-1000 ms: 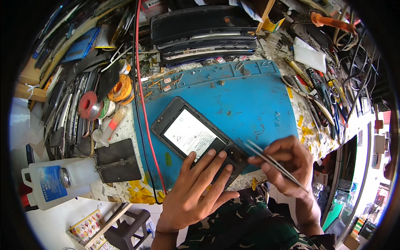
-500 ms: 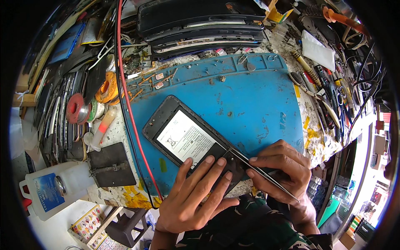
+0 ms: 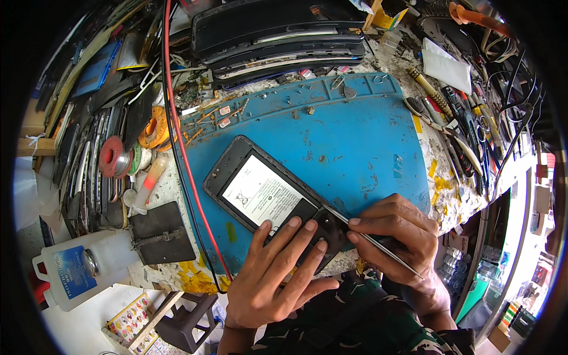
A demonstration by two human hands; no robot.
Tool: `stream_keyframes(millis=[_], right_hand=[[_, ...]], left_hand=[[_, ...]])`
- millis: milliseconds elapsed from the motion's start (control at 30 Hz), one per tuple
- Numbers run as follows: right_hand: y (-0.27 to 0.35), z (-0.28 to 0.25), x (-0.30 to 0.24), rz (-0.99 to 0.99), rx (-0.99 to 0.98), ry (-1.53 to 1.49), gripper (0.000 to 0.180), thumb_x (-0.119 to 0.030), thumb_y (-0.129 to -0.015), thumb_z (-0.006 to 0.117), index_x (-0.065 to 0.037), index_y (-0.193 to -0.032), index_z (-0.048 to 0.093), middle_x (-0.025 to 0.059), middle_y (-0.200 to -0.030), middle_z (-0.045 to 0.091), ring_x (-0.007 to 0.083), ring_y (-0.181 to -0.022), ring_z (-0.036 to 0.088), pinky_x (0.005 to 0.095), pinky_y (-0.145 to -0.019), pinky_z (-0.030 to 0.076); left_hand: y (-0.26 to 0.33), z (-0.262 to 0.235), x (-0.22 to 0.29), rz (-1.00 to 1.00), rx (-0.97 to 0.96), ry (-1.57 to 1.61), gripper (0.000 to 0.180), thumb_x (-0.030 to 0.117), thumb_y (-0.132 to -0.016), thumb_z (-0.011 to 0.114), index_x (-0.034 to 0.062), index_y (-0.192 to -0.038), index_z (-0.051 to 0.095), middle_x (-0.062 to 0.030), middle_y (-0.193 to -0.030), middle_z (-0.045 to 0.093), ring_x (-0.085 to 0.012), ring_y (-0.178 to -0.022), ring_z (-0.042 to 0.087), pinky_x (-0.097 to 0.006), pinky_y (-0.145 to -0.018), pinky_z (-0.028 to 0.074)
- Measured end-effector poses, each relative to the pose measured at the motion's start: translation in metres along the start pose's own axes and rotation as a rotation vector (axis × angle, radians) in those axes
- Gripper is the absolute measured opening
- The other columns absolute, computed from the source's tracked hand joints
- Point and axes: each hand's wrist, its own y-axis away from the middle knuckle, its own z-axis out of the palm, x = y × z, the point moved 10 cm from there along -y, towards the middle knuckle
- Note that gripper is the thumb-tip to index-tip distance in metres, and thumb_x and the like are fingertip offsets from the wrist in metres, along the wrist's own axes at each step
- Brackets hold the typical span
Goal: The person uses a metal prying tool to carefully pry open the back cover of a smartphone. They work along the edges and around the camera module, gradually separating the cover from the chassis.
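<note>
An opened black phone (image 3: 222,168) lies slantwise on a blue work mat (image 3: 361,148), its white-labelled battery (image 3: 260,192) showing. My left hand (image 3: 266,290) rests on the phone's lower part, fingers spread and pressing flat, hiding some of it. In my right hand (image 3: 405,231) are slim metal tweezers (image 3: 387,249), pinched between thumb and fingers. Their tip reaches the phone's right edge, beside the black lower section (image 3: 329,231). Exactly what the tip touches is too small to make out.
A red cable (image 3: 188,154) and a black one cross the mat's left side. Small screws and parts sit in the mat's far tray (image 3: 284,100). Stacked phone shells (image 3: 278,35) stand behind. Hand tools (image 3: 452,127) crowd the right; a white bottle (image 3: 77,269) stands at left.
The tweezers have shifted slightly up and left along the phone's edge with my right hand. My left hand stays on the phone. The whole view has moved a little.
</note>
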Motion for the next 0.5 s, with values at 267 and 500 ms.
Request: stream_keyframes(millis=[267,500], right_hand=[[0.006,0.003,-0.017,-0.081,-0.176,-0.367,0.019,-0.002,-0.076,0.087,-0.003,-0.093,0.077,0.0085,-0.089,0.076,0.0230,-0.079,0.072,0.0348,-0.072,0.055],[0.018,0.019,-0.021,-0.097,-0.398,-0.659,0.018,-0.007,-0.082,0.085,-0.003,-0.097,0.077,0.0102,-0.093,0.076,0.0291,-0.084,0.073,0.0384,-0.075,0.056]], left_hand=[[0.006,-0.028,0.005,0.081,0.235,0.128,0.036,0.018,-0.082,0.088,0.0072,-0.114,0.076,-0.0067,-0.111,0.073,-0.0253,-0.102,0.072,-0.043,-0.085,0.060],[0.021,-0.033,0.027,0.207,0.133,0.129,0.023,0.022,-0.082,0.086,0.0169,-0.103,0.080,0.0011,-0.098,0.075,-0.0152,-0.088,0.067,-0.034,-0.070,0.052]])
